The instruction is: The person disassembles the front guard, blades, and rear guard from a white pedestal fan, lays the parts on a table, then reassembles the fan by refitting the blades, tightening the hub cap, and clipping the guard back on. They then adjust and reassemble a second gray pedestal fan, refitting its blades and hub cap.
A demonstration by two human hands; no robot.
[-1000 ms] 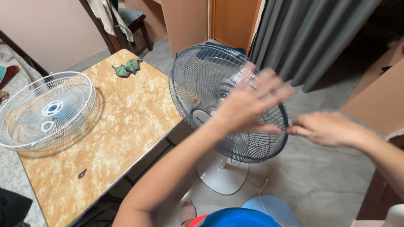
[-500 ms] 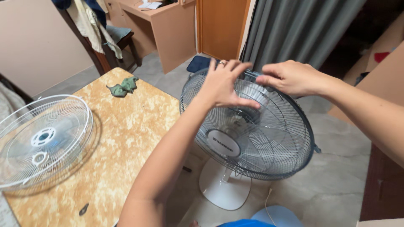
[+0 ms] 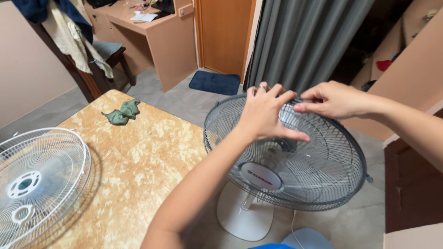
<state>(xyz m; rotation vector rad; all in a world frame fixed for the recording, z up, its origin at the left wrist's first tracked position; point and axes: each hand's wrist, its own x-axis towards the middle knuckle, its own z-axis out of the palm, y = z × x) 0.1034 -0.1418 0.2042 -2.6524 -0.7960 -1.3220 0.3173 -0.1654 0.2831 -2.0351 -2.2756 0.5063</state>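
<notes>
Fan (image 3: 286, 170) stands on the floor (image 3: 184, 99) just beside the right edge of the table (image 3: 134, 170), its white round base (image 3: 242, 216) close to the table's side. Open floor behind the fan toward the blue mat (image 3: 214, 82) and the grey curtain (image 3: 304, 41); a brown cabinet (image 3: 410, 184) closes in on the fan's right.

Fan look: dark grey wire cage, round, grey hub disc at the centre of the front grille, blades dimly visible behind the wires, white stem and base, thin cord (image 3: 292, 226) trailing by the base.

Orientation: the cage face tilts upward and toward the camera; the stem runs near vertical from base to head.

Left hand (image 3: 265, 113) lies on the cage's top rim, fingers spread over the wires, thumb out, grip loose, not clamped. Right hand (image 3: 334, 99) is at the same top rim just beside it, fingertips pinched together on the rim wire.

On the table, left of the fan: a loose white grille (image 3: 39, 180) at the near left edge, a green cloth (image 3: 122, 113) at the far end.
</notes>
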